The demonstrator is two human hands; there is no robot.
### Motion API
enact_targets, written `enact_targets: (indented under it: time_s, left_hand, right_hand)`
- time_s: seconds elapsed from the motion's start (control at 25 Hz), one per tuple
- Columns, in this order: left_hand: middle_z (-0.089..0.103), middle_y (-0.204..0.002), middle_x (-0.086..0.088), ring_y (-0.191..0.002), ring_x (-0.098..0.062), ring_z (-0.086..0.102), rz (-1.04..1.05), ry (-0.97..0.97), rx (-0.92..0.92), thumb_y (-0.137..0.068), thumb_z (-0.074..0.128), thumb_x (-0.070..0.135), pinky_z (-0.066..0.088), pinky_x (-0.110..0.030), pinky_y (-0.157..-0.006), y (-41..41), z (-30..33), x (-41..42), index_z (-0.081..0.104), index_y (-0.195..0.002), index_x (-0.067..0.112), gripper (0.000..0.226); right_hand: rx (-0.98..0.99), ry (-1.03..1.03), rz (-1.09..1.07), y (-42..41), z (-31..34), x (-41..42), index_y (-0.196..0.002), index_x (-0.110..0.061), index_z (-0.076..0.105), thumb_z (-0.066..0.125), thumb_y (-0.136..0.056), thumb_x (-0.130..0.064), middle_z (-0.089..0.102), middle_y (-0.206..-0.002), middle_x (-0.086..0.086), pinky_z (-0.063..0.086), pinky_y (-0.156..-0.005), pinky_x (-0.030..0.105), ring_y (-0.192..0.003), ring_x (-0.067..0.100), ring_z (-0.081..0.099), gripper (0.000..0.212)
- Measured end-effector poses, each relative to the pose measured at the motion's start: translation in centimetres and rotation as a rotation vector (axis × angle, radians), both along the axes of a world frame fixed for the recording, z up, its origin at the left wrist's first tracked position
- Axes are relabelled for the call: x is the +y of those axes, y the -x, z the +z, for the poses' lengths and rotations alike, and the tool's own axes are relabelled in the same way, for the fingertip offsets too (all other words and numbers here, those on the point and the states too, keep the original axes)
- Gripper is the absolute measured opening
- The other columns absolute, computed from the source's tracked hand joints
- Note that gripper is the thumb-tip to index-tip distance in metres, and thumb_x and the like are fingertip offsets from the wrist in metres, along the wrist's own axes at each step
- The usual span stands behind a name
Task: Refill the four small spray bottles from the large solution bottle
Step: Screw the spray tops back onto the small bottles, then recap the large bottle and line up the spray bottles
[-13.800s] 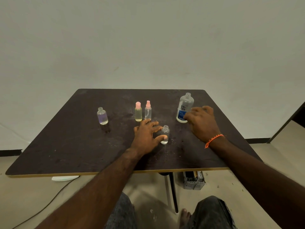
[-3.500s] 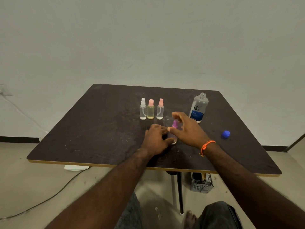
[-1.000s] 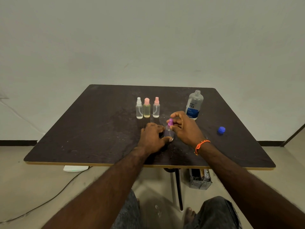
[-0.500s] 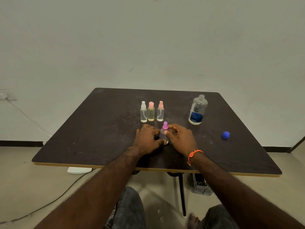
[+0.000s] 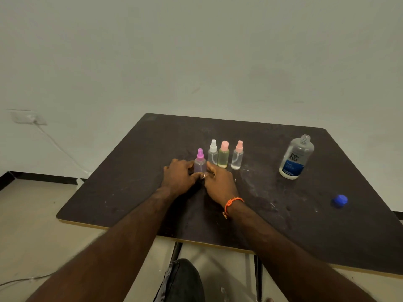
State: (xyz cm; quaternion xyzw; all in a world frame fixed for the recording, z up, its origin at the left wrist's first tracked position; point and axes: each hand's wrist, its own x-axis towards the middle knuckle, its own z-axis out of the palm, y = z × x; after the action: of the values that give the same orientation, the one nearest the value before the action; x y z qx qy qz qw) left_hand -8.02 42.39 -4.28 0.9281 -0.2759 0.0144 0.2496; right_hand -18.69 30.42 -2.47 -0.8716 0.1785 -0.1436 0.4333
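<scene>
Hands meet at mid-table: the left hand (image 5: 178, 177) and right hand (image 5: 219, 184) both curl their fingers around the purple-capped spray bottle (image 5: 200, 163), upright on the dark table (image 5: 130, 188). Just beyond stand three more spray bottles — white-capped (image 5: 212, 152), yellowish (image 5: 223, 154), pink-capped (image 5: 237, 155). Far right, the large solution bottle (image 5: 296, 158) stands uncapped — its blue cap (image 5: 339, 201) lies well apart.

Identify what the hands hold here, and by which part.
Both the left hand and right hand grip the purple-capped spray bottle by its lower body, upright on the table.
</scene>
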Motion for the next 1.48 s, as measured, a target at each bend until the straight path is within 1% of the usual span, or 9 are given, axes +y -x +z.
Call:
enact_targets:
  time_s: [0.4,0.52,0.6,0.72,0.88,1.0,1.2,1.32,1.48]
  left_hand:
    - [0.057,-0.094,0.007,-0.112,-0.025,0.056,-0.016,0.003,0.012,-0.093,0.072,0.052,0.044,-0.051,-0.099,-4.7,-0.5,-1.3,0.072,-0.112,0.023,0.035]
    - [0.065,-0.129,-0.002,-0.133,-0.033,0.051,-0.004,-0.025,0.056,-0.089,0.074,0.057,0.039,-0.060,-0.110,-4.6,-0.7,-1.2,0.056,-0.143,0.029,0.063]
    - [0.036,-0.166,-0.006,-0.153,-0.034,0.030,0.061,-0.022,0.110,-0.084,0.077,0.059,0.025,-0.064,-0.120,-3.6,-0.6,-1.0,0.024,-0.164,0.024,0.102]
    - [0.014,-0.173,-0.005,-0.158,-0.030,0.015,0.051,-0.001,-0.089,-0.082,0.075,0.065,0.021,-0.060,-0.124,-0.2,-0.1,-0.6,0.007,-0.167,0.020,0.118]
    - [0.020,-0.171,-0.004,-0.157,-0.026,0.017,-0.134,0.071,-0.397,-0.087,0.066,0.065,0.024,-0.052,-0.121,4.2,1.0,-2.2,0.015,-0.166,0.021,0.104]
    - [0.024,-0.171,-0.005,-0.159,-0.026,0.017,-0.343,0.053,-0.480,-0.092,0.061,0.064,0.021,-0.052,-0.125,6.9,1.8,-5.6,0.019,-0.166,0.020,0.096]
    - [0.027,-0.168,-0.004,-0.155,-0.022,0.020,-0.567,-0.110,-0.271,-0.087,0.067,0.067,0.025,-0.053,-0.125,9.6,2.5,-13.3,0.007,-0.168,0.021,0.111]
    - [0.025,-0.169,-0.007,-0.155,-0.025,0.018,-0.540,-0.145,-0.141,-0.083,0.070,0.071,0.023,-0.051,-0.124,8.8,2.6,-18.0,-0.001,-0.167,0.021,0.121]
    - [0.044,-0.160,-0.006,-0.151,-0.029,0.029,-0.432,-0.024,0.036,-0.076,0.073,0.076,0.028,-0.055,-0.118,6.4,2.4,-23.1,0.005,-0.166,0.021,0.126]
  right_hand:
    - [-0.005,-0.013,0.026,-3.8,-0.9,0.3,-0.147,-0.007,0.042,0.048,-0.087,0.002,0.066,-0.123,0.013,0.054,-0.094,0.039,-0.104,0.023,0.065,0.061]
    - [-0.082,-0.002,-0.016,-2.7,-0.6,0.6,-0.139,-0.009,0.055,0.050,-0.089,0.000,0.068,-0.125,0.010,0.049,-0.102,0.031,-0.115,0.020,0.063,0.051]
    - [-0.136,0.048,-0.039,-1.1,-0.5,0.1,-0.133,-0.016,0.062,0.051,-0.090,-0.005,0.069,-0.124,0.003,0.050,-0.104,0.033,-0.115,0.014,0.063,0.046]
    - [-0.184,0.208,-0.083,2.4,-0.5,-2.2,-0.126,-0.026,0.067,0.052,-0.087,-0.012,0.069,-0.124,-0.004,0.052,-0.100,0.035,-0.112,0.012,0.063,0.044]
    - [-0.136,0.562,-0.186,7.9,0.3,-7.1,-0.130,-0.029,0.063,0.057,-0.092,-0.021,0.056,-0.142,-0.001,0.045,-0.106,0.044,-0.129,0.021,0.051,0.039]
    - [-0.077,0.720,-0.336,11.2,1.1,-11.0,-0.139,-0.029,0.054,0.060,-0.091,-0.030,0.045,-0.151,0.001,0.041,-0.105,0.053,-0.137,0.027,0.041,0.048]
    - [0.006,0.536,-0.465,13.0,2.7,-18.2,-0.149,-0.024,0.033,0.066,-0.084,-0.032,0.038,-0.156,0.001,0.036,-0.108,0.053,-0.136,0.028,0.044,0.074]
    - [0.072,0.451,-0.477,12.1,2.9,-21.7,-0.155,-0.022,0.024,0.070,-0.083,-0.043,0.030,-0.162,0.002,0.029,-0.113,0.054,-0.144,0.025,0.036,0.089]
    - [0.068,0.182,-0.349,9.6,2.6,-24.5,-0.155,-0.025,0.018,0.074,-0.075,-0.055,0.043,-0.154,-0.002,0.041,-0.109,0.052,-0.135,0.023,0.049,0.101]
